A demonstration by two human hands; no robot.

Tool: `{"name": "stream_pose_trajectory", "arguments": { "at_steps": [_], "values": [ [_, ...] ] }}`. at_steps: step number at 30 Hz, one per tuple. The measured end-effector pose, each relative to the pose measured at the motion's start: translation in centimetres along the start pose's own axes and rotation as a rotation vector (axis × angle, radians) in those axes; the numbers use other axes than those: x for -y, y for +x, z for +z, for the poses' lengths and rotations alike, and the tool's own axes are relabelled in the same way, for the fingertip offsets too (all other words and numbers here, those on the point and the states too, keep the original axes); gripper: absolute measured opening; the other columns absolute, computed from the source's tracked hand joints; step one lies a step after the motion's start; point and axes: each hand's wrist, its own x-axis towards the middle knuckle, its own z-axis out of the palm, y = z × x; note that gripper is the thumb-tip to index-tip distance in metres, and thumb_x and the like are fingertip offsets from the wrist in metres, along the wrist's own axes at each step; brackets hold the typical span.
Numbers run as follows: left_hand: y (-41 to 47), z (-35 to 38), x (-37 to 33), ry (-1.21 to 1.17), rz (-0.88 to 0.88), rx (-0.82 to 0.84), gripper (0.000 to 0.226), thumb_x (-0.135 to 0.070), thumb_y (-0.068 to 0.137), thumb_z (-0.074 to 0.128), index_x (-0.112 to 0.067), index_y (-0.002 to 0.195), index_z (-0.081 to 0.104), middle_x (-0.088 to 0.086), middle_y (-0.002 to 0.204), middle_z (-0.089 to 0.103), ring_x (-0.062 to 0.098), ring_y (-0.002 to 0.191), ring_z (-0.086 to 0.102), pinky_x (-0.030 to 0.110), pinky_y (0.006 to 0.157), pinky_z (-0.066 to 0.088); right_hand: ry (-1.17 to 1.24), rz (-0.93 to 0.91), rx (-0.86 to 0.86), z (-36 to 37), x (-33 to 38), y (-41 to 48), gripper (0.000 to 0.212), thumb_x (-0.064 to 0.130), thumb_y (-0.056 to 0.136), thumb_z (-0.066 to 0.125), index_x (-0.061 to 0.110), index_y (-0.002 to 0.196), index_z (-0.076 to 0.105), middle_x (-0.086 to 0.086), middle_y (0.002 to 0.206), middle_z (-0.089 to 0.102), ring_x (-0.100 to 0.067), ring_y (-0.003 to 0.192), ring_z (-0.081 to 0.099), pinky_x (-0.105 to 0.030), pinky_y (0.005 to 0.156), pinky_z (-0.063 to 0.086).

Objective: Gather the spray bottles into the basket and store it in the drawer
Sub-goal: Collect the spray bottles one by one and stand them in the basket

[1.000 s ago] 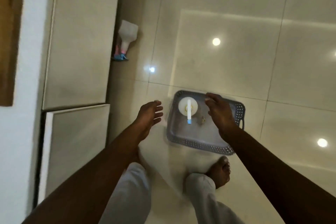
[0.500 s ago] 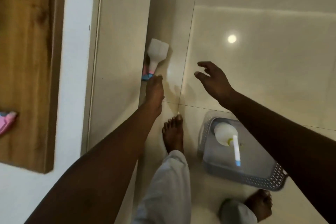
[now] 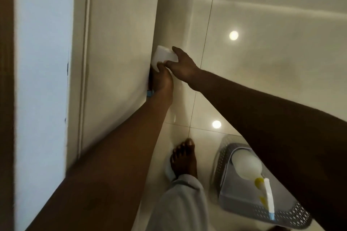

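Note:
A white spray bottle [image 3: 163, 56] with a blue nozzle stands on the floor against the cabinet front. My left hand [image 3: 161, 78] is wrapped around its neck, hiding most of the nozzle. My right hand [image 3: 182, 65] clasps the bottle's white body from the right. A grey perforated basket [image 3: 257, 210] sits on the floor at the lower right, partly hidden by my right forearm. Inside it lies a second spray bottle [image 3: 246, 165] with a yellow collar and a white-and-blue nozzle.
Cream cabinet fronts [image 3: 116, 62] run along the left, next to a pale wall strip and a wooden edge. My bare left foot [image 3: 184, 157] stands between the cabinet and the basket. Glossy floor tiles [image 3: 272, 62] with light reflections spread to the right.
Both hands have moved forward from above the basket to the white bottle by the cabinet and closed on it. I have stepped closer, so the basket now lies at the lower right.

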Motion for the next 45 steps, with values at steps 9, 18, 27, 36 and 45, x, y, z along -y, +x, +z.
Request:
{"name": "stream_pose_trajectory", "arguments": {
  "at_steps": [9,18,27,36,45],
  "values": [
    [-4.4,-3.7,-7.4,0.011,0.029,-0.104,0.052,-0.039,0.114,0.02,-0.023,0.163,0.027,0.003,0.167,0.037,0.021,0.154,0.033,0.038,0.128,0.02,-0.006,-0.029,-0.14,-2.5,-2.2,-5.0,0.056,0.022,0.104,0.058,0.014,0.157,0.042,-0.005,0.162,0.042,-0.022,0.147,0.042,-0.04,0.124,0.035],
    [-15.0,-9.8,-23.0,-0.039,0.04,0.037,0.064,-0.068,0.101,0.038,-0.013,0.103,0.07,0.009,0.115,0.074,0.024,0.089,0.071,0.039,0.083,0.062,0.131,-0.007,-0.246,-8.9,-5.4,-20.4,0.051,0.026,0.1,0.068,0.025,0.149,0.053,0.002,0.152,0.055,-0.022,0.123,0.066,-0.044,0.106,0.056],
    [-28.7,-10.8,-18.5,0.029,0.18,0.131,0.069,-0.071,0.097,0.046,-0.008,0.099,0.073,0.011,0.088,0.077,0.029,0.08,0.076,0.042,0.082,0.062,0.304,-0.021,-0.219,-10.7,-6.8,-36.3,0.055,0.027,0.1,0.069,0.025,0.152,0.052,0.008,0.145,0.058,-0.013,0.114,0.069,-0.047,0.104,0.057],
    [-37.1,-7.0,-8.3,-0.049,-0.008,0.284,0.052,-0.073,0.094,0.051,-0.024,0.099,0.063,0.009,0.068,0.078,0.023,0.057,0.076,0.029,0.055,0.062,0.412,0.119,-0.086,-6.0,-15.0,-48.2,0.07,0.025,0.097,0.073,0.03,0.158,0.04,0.005,0.147,0.052,-0.016,0.123,0.063,-0.053,0.105,0.056],
    [-34.3,0.2,0.9,-0.014,-0.16,0.378,0.066,-0.077,0.086,0.059,-0.013,0.095,0.071,0.01,0.064,0.076,0.024,0.052,0.074,0.032,0.055,0.063,0.605,0.407,-0.09,0.1,-25.2,-50.5,0.072,0.029,0.098,0.071,0.027,0.16,0.035,-0.005,0.161,0.041,-0.03,0.137,0.055,-0.054,0.104,0.057]
  ]
}}
